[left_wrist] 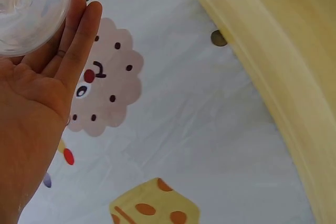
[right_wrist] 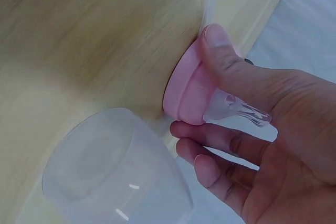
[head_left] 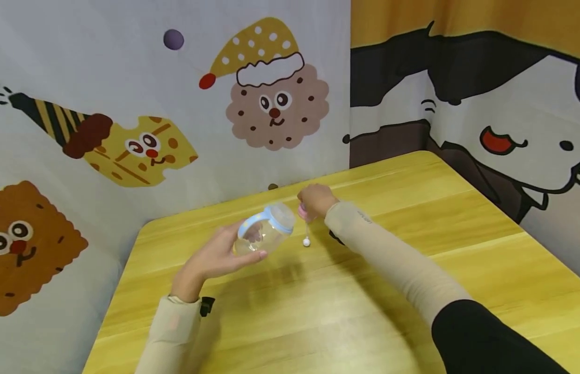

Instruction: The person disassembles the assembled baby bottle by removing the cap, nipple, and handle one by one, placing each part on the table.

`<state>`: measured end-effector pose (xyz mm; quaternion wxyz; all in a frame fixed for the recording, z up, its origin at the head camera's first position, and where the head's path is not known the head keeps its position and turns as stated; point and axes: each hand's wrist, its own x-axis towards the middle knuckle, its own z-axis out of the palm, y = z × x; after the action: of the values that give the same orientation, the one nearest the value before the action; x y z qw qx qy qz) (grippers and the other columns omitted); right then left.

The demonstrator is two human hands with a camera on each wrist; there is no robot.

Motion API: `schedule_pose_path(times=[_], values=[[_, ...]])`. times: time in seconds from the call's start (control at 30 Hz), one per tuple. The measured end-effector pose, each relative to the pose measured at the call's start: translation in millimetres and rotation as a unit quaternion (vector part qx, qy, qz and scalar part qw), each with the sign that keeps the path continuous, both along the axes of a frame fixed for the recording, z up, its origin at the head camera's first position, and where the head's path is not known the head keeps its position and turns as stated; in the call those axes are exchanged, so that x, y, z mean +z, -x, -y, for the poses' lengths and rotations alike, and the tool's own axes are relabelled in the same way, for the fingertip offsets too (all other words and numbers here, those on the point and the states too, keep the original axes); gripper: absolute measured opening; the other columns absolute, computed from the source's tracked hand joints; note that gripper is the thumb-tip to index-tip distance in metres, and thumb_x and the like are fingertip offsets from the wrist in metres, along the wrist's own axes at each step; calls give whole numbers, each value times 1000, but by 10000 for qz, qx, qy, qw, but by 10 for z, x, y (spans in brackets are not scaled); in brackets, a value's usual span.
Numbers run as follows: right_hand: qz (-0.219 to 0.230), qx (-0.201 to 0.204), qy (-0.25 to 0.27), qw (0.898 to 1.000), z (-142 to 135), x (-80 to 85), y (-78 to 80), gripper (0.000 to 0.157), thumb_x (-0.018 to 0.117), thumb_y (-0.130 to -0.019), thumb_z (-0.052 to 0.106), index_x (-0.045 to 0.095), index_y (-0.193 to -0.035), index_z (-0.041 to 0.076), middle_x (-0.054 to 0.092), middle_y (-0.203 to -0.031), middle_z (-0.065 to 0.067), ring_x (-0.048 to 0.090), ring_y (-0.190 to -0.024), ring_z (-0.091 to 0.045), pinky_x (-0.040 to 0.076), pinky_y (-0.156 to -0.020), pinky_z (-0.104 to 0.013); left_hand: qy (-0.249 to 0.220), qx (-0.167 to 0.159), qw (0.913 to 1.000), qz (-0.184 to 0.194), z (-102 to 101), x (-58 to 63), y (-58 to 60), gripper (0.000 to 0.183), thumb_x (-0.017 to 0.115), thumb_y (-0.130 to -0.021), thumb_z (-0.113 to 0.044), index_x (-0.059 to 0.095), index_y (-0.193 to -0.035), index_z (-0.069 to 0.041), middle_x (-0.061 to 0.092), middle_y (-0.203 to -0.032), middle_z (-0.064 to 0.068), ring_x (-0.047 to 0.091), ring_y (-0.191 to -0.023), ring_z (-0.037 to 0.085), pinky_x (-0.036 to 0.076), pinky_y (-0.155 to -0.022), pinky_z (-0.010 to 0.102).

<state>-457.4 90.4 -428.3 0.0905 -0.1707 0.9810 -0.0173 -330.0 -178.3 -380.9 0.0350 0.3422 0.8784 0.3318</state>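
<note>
Head: looks forward-down, widest, covers tabletop and wall. Left wrist: close on left hand, rotated, facing wall. Right wrist: close on right hand, facing tabletop. Head and left wrist share the biscuit print.

Bench is yellow, wood-grained, its far corners rounded. White wall behind bears a cheese, a hatted pale biscuit and a brown biscuit; a cat print covers the right.

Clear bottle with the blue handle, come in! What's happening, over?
Left hand holding clear, rounded bottle with light-blue handle, tilted. Right hand pinching pink round cap with clear nipple. Small white ball dangling below cap, possibly in the way.
</note>
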Motion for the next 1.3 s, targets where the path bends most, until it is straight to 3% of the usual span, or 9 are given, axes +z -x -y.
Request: schedule_pose_path(times=[0.3,0.4,0.5,0.6,0.77,0.97,1.1,1.2,1.3], values=[[-338,93,-510,9981,72,69,-171,34,82,-72,15,68,-103,15,69,-95,-2,63,-87,-20,55,-76,-37,-175,-114,9995,-224,-74,159,-149,45,73,-84,-49,57,-120,-27,65,-106,-9,63,-99,13,52,-85,39],[-227,-50,-734,9970,52,-65,-310,32,82,-73,17,67,-102,16,68,-94,-2,63,-86,-20,55,-75,-37,-155,-197,9996,-96,-128,88,-230,46,72,-84,-51,56,-122,-30,65,-107,-11,62,-99,10,52,-85,36],[-192,-105,-876,9959,38,-142,-394,34,81,-76,20,67,-107,16,69,-97,-5,63,-89,-24,54,-75,-39,-168,-206,9996,-93,-138,66,-284,45,71,-85,-51,56,-122,-29,65,-107,-9,62,-98,9,52,-85,35],[-244,-153,-764,9967,20,-120,-407,52,80,-77,27,62,-124,15,68,-107,-9,61,-97,-29,53,-79,-42,-262,-123,9994,-184,-107,98,-305,43,72,-85,-48,57,-119,-26,65,-105,-7,62,-97,13,51,-85,38],[-213,-298,-211,9991,-47,111,-371,85,80,-77,38,40,-147,12,63,-122,-16,57,-112,-37,50,-89,-48,-313,-73,9988,-374,-42,234,-299,43,73,-85,-47,58,-118,-25,65,-104,-7,62,-96,15,51,-85,40],[-639,-110,807,9946,-170,384,-413,58,75,-86,33,53,-134,8,64,-122,-15,59,-111,-37,51,-86,-51,-398,-88,9977,-545,-56,327,-290,44,73,-85,-45,58,-120,-24,64,-103,-8,62,-96,16,51,-85,40],[-714,188,1250,9894,-201,487,-532,49,73,-87,32,60,-128,8,66,-118,-11,63,-103,-30,53,-80,-46,-299,-84,9975,-629,-94,341,-312,47,73,-85,-47,58,-122,-23,64,-104,-8,63,-97,16,52,-85,37],[-367,678,1966,9775,-205,535,-641,42,72,-89,29,63,-123,7,70,-104,-9,66,-87,-22,54,-71,-37,-308,-111,9976,-602,-119,350,-313,49,73,-84,-47,56,-124,-25,65,-105,-8,64,-98,18,52,-85,41],[411,1423,2885,9460,-198,560,-770,33,72,-90,23,64,-118,9,70,-93,-4,64,-79,-14,54,-68,-30,-385,-82,9980,-498,-124,366,-317,52,73,-85,-46,53,-130,-28,65,-106,-8,63,-98,16,52,-85,43]])
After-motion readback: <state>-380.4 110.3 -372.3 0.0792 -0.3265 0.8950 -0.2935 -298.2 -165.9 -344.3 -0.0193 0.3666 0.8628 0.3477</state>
